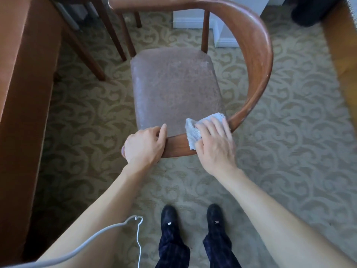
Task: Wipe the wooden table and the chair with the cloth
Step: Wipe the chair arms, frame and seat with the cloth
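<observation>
A wooden chair (257,55) with a curved back rail and a worn brown padded seat stands on the carpet in front of me. My left hand (144,146) grips the near end of the chair's wooden rail, fingers curled over it. My right hand (214,144) presses a pale grey cloth (193,132) flat against the same rail, just right of my left hand, where the rail bends. The cloth is partly hidden under my palm. The wooden table (23,93) runs along the left edge of the view.
A patterned beige carpet (289,151) covers the floor. My feet in dark shoes (193,215) stand just behind the chair. A white cable (138,238) hangs at lower left. Another wooden surface (342,55) is at the right edge, white baseboard (193,22) beyond the chair.
</observation>
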`<state>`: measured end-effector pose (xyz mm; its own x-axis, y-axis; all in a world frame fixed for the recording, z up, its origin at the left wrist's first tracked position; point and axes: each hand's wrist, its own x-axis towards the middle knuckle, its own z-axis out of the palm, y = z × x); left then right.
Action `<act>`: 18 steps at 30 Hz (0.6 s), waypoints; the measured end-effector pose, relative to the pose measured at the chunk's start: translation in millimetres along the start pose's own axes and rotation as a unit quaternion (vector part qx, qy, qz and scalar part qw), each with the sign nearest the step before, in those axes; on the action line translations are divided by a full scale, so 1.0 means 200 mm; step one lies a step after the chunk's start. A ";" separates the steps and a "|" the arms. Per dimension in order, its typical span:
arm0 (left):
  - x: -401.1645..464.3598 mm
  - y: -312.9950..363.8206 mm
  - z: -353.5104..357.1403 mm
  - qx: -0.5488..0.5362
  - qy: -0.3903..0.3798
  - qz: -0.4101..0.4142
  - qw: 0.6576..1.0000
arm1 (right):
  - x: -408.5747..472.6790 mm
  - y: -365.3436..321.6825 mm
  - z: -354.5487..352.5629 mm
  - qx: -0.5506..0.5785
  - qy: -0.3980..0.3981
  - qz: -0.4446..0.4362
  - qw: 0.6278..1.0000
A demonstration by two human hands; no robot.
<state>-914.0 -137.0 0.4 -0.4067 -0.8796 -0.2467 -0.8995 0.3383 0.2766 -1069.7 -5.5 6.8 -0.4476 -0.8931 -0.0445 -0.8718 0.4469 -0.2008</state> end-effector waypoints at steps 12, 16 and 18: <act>0.00 0.00 0.01 0.014 0.006 0.017 1.000 | 0.02 -0.14 -0.01 0.004 -0.006 0.045 0.999; 0.01 -0.01 0.01 -0.010 0.016 0.007 1.000 | -0.03 -0.40 0.07 0.066 -0.007 -0.020 0.998; 0.01 -0.01 0.01 -0.008 0.023 0.013 1.000 | -0.03 -0.37 0.09 0.058 -0.015 -0.064 0.996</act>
<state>-912.4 -139.2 -2.1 -0.4228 -0.8845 -0.1970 -0.8856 0.3572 0.2969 -998.3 -34.2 5.1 -0.3266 -0.9443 -0.0397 -0.8916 0.3218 -0.3188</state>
